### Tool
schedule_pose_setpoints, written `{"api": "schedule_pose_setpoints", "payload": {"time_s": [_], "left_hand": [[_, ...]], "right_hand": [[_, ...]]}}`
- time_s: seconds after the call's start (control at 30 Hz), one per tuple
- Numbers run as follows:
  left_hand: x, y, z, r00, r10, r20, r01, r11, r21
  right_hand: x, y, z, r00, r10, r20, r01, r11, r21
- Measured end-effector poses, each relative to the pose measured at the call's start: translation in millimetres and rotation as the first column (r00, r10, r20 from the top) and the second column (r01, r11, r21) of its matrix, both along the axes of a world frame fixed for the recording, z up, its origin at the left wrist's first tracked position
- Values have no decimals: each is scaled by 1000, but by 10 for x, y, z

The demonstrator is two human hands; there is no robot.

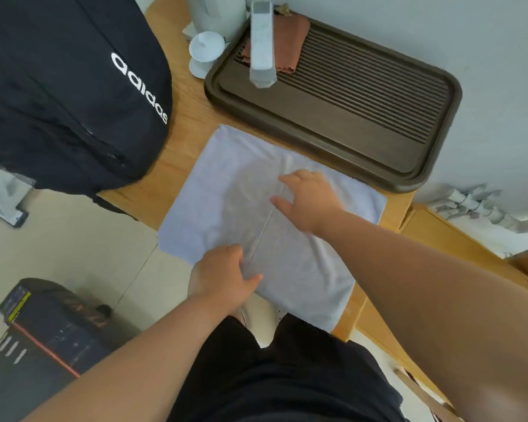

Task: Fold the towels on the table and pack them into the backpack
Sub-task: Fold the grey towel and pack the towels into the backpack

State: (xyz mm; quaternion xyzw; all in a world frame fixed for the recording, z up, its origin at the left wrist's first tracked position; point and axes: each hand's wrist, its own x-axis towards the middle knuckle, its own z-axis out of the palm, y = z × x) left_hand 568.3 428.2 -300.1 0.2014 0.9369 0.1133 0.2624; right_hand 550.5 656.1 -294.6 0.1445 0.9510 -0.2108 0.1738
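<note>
While your spread right hand (310, 199) pins the towel (214, 193), your left hand (223, 275) pinches its six-o'clock edge; align corners first.

Light wooden bench (191, 126) carries a pale towel (220, 193) spread flat, a black backpack (58, 86) left, a dark slatted tray (348, 132) behind.

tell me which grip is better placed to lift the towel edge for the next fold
Left grip, probably: its thumb and fingers pinch the towel at its near edge, ready to lift it over. The right grip lies flat on the towel's middle, fingers spread, better suited to pinning it.
</note>
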Motion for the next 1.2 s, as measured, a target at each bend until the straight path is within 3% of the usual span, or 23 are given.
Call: {"api": "schedule_pose_setpoints", "payload": {"time_s": [0.23,0.33,0.6,0.8,1.0,1.2], "left_hand": [[133,-92,-179,994,112,-15,-111,993,47],[128,-117,-243,996,90,14,-91,986,140],[187,-208,-285,989,139,-58,-125,972,197],[153,-302,-241,981,149,-121,-121,970,212],[65,-317,148,967,109,-231,-46,963,266],[240,-219,613,968,-56,-245,145,920,364]], "right_hand": [[-87,-83,-51,979,-6,205,-9,997,71],[-136,-112,-31,970,-16,241,-2,997,75],[-231,-118,-55,969,-5,247,-27,992,127],[-235,-188,-80,993,34,111,-46,992,114],[-290,-226,200,998,-27,-48,21,991,-130],[-6,-32,547,915,-258,-310,134,920,-369]]}}
